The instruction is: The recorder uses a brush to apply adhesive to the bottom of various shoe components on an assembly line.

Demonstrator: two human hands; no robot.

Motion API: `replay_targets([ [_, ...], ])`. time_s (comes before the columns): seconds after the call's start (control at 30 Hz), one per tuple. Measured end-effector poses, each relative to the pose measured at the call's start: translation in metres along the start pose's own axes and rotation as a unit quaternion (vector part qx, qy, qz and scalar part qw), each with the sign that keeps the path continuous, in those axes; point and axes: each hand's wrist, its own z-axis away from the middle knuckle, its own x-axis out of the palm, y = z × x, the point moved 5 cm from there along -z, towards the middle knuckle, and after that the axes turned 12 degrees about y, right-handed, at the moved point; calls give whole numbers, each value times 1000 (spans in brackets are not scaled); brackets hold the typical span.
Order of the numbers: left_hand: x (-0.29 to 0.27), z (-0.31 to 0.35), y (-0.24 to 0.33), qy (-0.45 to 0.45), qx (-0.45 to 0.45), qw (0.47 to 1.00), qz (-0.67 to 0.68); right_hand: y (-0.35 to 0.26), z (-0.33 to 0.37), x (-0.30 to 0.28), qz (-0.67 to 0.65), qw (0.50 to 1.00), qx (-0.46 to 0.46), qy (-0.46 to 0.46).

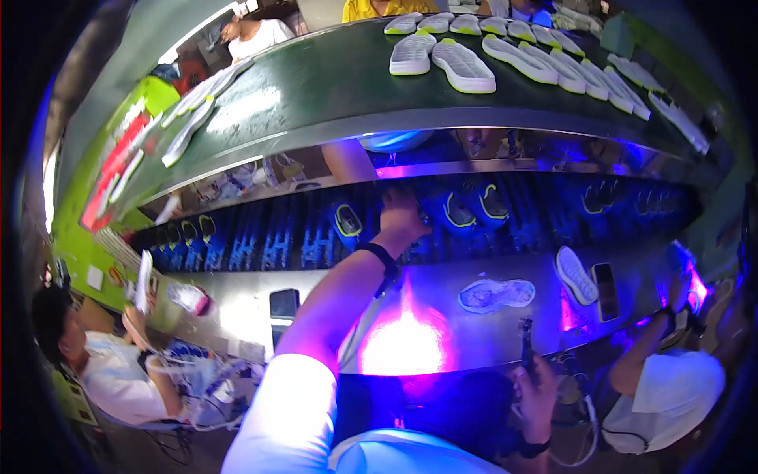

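Note:
My left hand [403,215] reaches across the metal bench onto the dark slatted conveyor [308,246]. Its fingers curl by a small dark thing, mostly hidden beneath the hand, which I cannot make out. Dark shoe uppers with yellow-green collars stand on the conveyor, one shoe upper [347,221] left of this hand and another shoe upper [459,211] to its right. Low at the bench's front edge, my right hand [537,389] is closed around a slim dark handheld tool [527,345], pointing up. Beyond the tool, a whitish shoe sole [496,295] lies flat on the bench.
Another sole [576,275] lies beside a dark phone [605,292]. A dark flat device [284,304] sits left of my arm. Violet light glares off the bench [407,340]. Above the conveyor, a green belt [332,83] carries several white soles. Co-workers sit at both sides.

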Motion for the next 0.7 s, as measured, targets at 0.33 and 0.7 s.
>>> replay_targets([
  [0.33,-126,262,-6,-89,349,931,62,20,44,-4,22,999,-22,-31],
  [0.7,-92,352,-15,37,473,879,-46,-39,99,49,39,985,-152,-66],
])
